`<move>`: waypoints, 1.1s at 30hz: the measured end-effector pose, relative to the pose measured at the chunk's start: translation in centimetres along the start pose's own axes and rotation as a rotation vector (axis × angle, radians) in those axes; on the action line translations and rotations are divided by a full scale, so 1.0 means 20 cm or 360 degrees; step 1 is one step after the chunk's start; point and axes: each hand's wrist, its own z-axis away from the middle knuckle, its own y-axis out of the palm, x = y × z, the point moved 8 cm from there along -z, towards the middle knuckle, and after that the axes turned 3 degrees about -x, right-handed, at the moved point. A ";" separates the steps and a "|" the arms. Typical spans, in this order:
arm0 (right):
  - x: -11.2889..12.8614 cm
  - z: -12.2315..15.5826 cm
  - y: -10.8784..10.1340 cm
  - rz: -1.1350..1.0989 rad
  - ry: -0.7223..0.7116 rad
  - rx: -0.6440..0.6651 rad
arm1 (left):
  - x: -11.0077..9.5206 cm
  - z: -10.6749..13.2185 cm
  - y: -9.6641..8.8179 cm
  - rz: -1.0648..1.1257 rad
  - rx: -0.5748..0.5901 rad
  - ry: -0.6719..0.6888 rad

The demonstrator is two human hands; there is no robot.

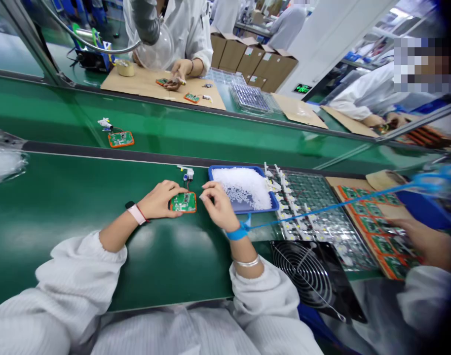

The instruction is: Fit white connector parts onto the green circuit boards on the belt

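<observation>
A small green circuit board in an orange frame (184, 202) lies on the green work surface in front of me. My left hand (159, 199) rests on its left edge, fingers curled over it and gripping it. My right hand (218, 206) hovers just right of the board, fingers pinched together on something too small to make out. A white connector with thin wires (187, 173) lies just beyond the board. A blue tray (215, 172) heaped with small white parts sits at my right hand's far side.
A clear tray of wired parts (314, 207) and a stack of orange-framed boards (377, 231) lie to the right, with a black fan (310, 271) near the table edge. Another board (121, 139) rides the far belt. A co-worker's hand (425, 241) reaches in from the right; a person works opposite.
</observation>
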 end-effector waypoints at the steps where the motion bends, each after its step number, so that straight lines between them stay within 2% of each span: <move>1: 0.02 0.01 0.07 -0.0051 -0.0017 0.0047 | -0.03 0.03 0.00 0.0032 0.0003 0.0004; 3: 0.03 0.02 0.17 -0.0110 -0.0009 0.0092 | -0.07 0.06 -0.01 0.0126 -0.0043 -0.0011; 5: 0.02 0.03 0.21 -0.0132 0.0010 0.0094 | -0.09 0.06 -0.03 0.0254 -0.0139 -0.0066; 9: 0.00 0.04 0.20 -0.0142 -0.0002 0.0069 | -0.08 0.01 -0.05 0.0515 -0.0333 -0.0239; 14: 0.00 0.04 0.21 -0.0123 0.0017 0.0084 | -0.04 0.01 -0.01 0.0678 -0.0335 -0.0359; 24: -0.05 0.04 0.23 -0.0058 0.0066 0.0204 | -0.03 0.01 0.00 0.0602 -0.0346 -0.0410; 33: -0.05 0.04 0.25 0.0034 0.0065 0.0290 | -0.05 0.02 0.00 0.0358 -0.0335 -0.0334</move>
